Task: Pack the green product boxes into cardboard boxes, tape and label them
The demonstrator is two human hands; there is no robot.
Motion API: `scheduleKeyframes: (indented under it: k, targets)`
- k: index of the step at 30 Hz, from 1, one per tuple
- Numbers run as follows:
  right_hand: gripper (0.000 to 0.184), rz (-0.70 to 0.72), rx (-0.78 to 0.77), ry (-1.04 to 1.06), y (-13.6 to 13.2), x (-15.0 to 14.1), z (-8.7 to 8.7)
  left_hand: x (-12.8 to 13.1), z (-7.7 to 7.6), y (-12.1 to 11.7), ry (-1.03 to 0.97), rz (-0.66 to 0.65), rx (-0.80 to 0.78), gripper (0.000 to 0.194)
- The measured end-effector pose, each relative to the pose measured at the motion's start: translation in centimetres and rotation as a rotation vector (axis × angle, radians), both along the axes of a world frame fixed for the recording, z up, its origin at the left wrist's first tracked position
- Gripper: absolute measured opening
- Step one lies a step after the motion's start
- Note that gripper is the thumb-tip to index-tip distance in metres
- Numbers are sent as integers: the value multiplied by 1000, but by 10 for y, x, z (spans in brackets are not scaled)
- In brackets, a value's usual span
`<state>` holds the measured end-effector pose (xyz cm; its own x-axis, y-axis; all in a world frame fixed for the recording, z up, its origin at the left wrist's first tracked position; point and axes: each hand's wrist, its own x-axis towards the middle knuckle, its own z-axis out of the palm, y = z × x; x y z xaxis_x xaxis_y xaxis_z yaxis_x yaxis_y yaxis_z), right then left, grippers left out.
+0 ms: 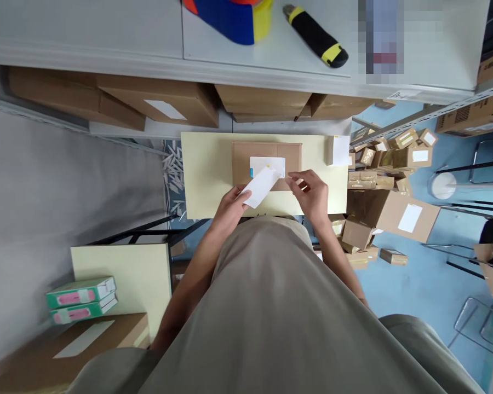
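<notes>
A white paper label [259, 187] slants upward from my left hand [231, 207], whose thumb and fingers pinch its lower end. Below it, a flat cardboard box [242, 156] lies on the pale yellow table [205, 175]. Another white label with a blue mark [258, 162] lies on the box's top, partly covered by the held one. My right hand [312, 191] is at the box's right edge, close to the labels. Its thumb and forefinger tips come together in a pinch; whatever is between them is too small to make out.
A white stack of labels [338, 150] stands at the table's right end. A shelf above bears a black and yellow utility knife [318, 37] and a colourful tape roll [234, 19]; cardboard boxes [263, 101] sit beneath. More boxes [411, 213] cover the floor at right. Green cartons [82, 298] lie lower left.
</notes>
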<state>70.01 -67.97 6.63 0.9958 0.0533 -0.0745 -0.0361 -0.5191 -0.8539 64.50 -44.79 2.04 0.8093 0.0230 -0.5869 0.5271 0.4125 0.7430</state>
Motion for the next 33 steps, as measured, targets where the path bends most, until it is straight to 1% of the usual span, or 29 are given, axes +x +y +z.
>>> scheduleKeyframes:
  k: [2, 4, 6, 8, 10, 13, 14, 16, 17, 19, 21, 24, 26, 28, 30, 33]
  targets:
    - [35, 18, 39, 14, -9, 15, -3, -2, 3, -4, 9, -35, 1, 45]
    - [32, 66, 71, 34, -15, 24, -9, -3, 6, -9, 20, -71, -2, 44]
    - [27, 123, 88, 52, -19, 28, -14, -4, 6, -16, 29, -101, -9, 44]
    - [21, 167, 74, 50, -22, 26, -17, -4, 5, -23, 26, -111, -3, 44]
    - [15, 212, 23, 28, -22, 17, -14, -3, 0, -30, 5, -70, 57, 44]
    - [12, 331, -71, -32, -17, -6, -5, -3, -12, -35, -37, 72, 220, 53]
    - [14, 375, -93, -62, -15, -15, -2, -4, -16, -35, -41, 118, 245, 57]
    - [17, 439, -118, -129, -11, -30, 3, -6, -26, -32, -22, 175, 218, 61]
    - [17, 459, -120, -157, -10, -36, 5, -7, -30, -30, -7, 185, 194, 59]
    - [17, 469, -107, -182, -9, -43, 9, -10, -37, -27, 12, 177, 188, 50]
    - [16, 449, -69, -167, -8, -43, 11, -12, -42, -23, 5, 170, 242, 44]
    - [19, 359, 4, -111, -8, -35, 9, -12, -46, -16, -22, 160, 337, 49]
    - [27, 253, 46, -64, -9, -22, -1, -7, -48, -9, -60, 139, 428, 51]
    - [37, 127, 79, 7, -11, -4, -21, 4, -51, 0, -123, 103, 557, 48]
    - [46, 23, 111, 107, -13, 19, -49, 21, -56, 8, -184, 23, 694, 39]
    - [53, -32, 130, 222, -15, 51, -96, 54, -68, 16, -209, -149, 837, 22]
